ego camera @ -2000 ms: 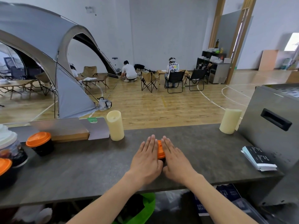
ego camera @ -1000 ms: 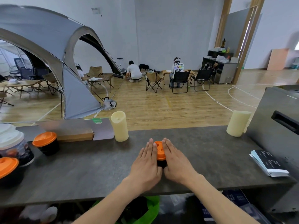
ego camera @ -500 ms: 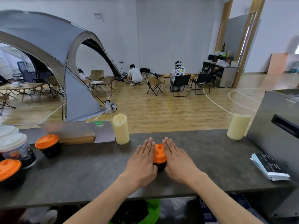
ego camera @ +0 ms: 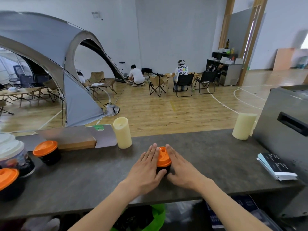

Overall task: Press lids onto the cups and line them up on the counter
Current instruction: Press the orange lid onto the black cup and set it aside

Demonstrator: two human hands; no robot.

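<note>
green bag (ego camera: 158, 212) sits nearest, below the counter (ego camera: 83, 180) front edge. Both forearms reach in over that edge.

left hand (ego camera: 145, 171) and right hand (ego camera: 182, 170) are flat, fingers straight and together, one on each side of a small dark cup (ego camera: 164, 169) mid-counter. Their inner edges are against its sides and the thumbs sit close together at its front base. Nothing is gripped, the cup is just bracketed. orange lid (ego camera: 163, 157) is on the cup; can't tell if it's fully seated.

Far left near the front edge: second cup (ego camera: 10, 189), dark with an orange lid, partly cut off by the frame. Behind it is a printed cup (ego camera: 18, 162) under stacked white lids, then a third cup (ego camera: 48, 155) with an orange lid. All three are well apart from the one between the hands.

Right side: booklets (ego camera: 276, 167) stacked beside a steel box (ego camera: 283, 124).

Back edge: left candle (ego camera: 122, 135) just beyond the hands, right candle (ego camera: 244, 128) by the box.

Beyond: wood floor, grey tent (ego camera: 50, 55), folding chairs, people sitting
</note>
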